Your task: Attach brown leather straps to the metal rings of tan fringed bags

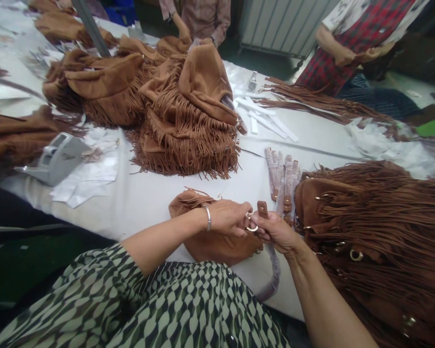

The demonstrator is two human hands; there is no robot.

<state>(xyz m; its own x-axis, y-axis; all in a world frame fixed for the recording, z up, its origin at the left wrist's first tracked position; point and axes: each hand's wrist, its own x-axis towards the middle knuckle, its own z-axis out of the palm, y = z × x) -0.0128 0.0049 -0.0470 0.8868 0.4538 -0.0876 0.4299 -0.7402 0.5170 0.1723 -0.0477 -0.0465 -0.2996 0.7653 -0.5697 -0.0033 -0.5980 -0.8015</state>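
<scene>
Left hand (227,217), bracelet (208,218) on the wrist, and right hand (276,233) meet low centre, at 6 o'clock from frame middle. Left grip narrow, fingertips pinched on a metal ring (252,226). The ring is mostly covered by fingers, so it looks clamped rather than just touched. Right grip closed on the brown end of a strap (263,209), tab sticking up at 12 o'clock from the fist. The strap's plastic-wrapped rest hangs at 6 o'clock, past the surface edge. The ring sits between the two hands, touching both.

Under the left hand a small suede bag (206,249) lies on the white surface (148,193), at its near edge, with short fringe at the bag's 11 o'clock.

From the hands:
- 1 o'clock, near: bundle of wrapped straps (282,175), lying flat.
- 3 o'clock, just beside the right hand: big fringed bag (377,227) with metal rings and studs.
- 11 o'clock, well apart: heap of fringed bags (192,111).
- 10 o'clock, far left: grey device (58,157) on white sheets.
- 12 to 1 o'clock, beyond the heap: paper strips (266,121).

Far side of the surface: one person (203,17) at 12 o'clock, and a person in plaid (348,43) at 2 o'clock. Both have their hands on brown pieces.
</scene>
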